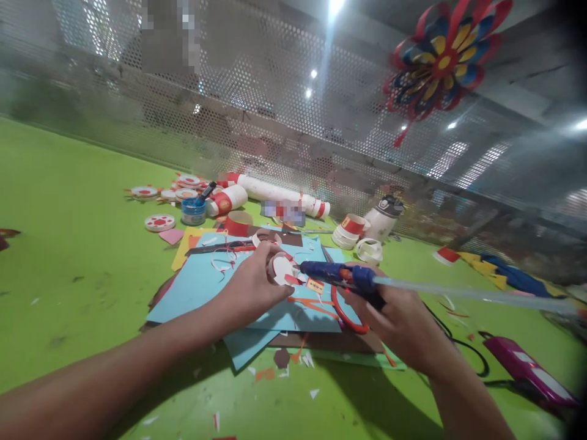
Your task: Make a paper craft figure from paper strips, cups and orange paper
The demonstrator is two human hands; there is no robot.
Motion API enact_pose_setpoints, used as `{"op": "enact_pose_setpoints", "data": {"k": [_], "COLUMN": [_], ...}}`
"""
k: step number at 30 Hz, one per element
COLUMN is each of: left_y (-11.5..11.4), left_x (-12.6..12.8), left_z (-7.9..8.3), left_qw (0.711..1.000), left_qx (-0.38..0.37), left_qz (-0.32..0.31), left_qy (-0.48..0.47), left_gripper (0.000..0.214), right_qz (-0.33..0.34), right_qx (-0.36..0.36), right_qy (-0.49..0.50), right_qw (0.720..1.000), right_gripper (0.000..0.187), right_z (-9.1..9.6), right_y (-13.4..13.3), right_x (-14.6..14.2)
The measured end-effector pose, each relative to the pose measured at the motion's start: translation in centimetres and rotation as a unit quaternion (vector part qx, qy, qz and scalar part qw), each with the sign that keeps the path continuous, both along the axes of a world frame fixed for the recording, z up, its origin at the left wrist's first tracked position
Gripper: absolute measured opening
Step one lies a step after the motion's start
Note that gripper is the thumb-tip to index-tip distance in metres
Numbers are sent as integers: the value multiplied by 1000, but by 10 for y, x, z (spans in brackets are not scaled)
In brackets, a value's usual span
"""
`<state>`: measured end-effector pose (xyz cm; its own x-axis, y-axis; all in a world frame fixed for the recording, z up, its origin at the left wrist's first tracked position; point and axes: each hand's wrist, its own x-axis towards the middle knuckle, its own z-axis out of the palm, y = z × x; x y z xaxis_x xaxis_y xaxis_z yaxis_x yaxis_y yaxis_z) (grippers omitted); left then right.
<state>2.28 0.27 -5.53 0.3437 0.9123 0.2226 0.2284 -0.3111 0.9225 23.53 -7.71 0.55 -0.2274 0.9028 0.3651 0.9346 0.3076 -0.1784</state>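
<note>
My left hand (254, 281) is closed around a small white round paper piece (282, 269) with red bits at its edge. In my right hand (394, 318) is a blue hot glue gun (339, 275), its nozzle close to the white piece's right side; whether they touch I cannot tell. A long clear glue stick (440, 290) runs out of the gun's back. Below both hands lie light blue paper sheets (188, 293). Red-handled scissors (346, 315) lie partly hidden under the glue gun.
Paper rolls (275, 195), a blue jar (193, 211) and decorated white discs (159, 222) stand behind the sheets. A white bottle (384, 217) stands back right. At right lies a magenta device (527, 370) with a black cord. Paper scraps litter the green table (183, 391).
</note>
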Motion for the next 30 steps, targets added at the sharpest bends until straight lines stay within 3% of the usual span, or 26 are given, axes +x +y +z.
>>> {"op": "enact_pose_setpoints", "data": {"k": [6, 30], "left_y": [1, -2], "left_x": [-1, -3], "left_z": [-4, 3], "left_qw": [999, 1000], "left_qx": [0, 3], "left_qz": [3, 15], "left_qy": [-46, -26], "left_gripper": [42, 41], "right_qz": [-3, -2], "right_qx": [-2, 30], "right_qy": [-14, 13], "right_qw": [1000, 999], "right_gripper": [28, 27], "right_z": [-1, -7], "right_y": [-1, -1], "right_x": [-1, -12]}}
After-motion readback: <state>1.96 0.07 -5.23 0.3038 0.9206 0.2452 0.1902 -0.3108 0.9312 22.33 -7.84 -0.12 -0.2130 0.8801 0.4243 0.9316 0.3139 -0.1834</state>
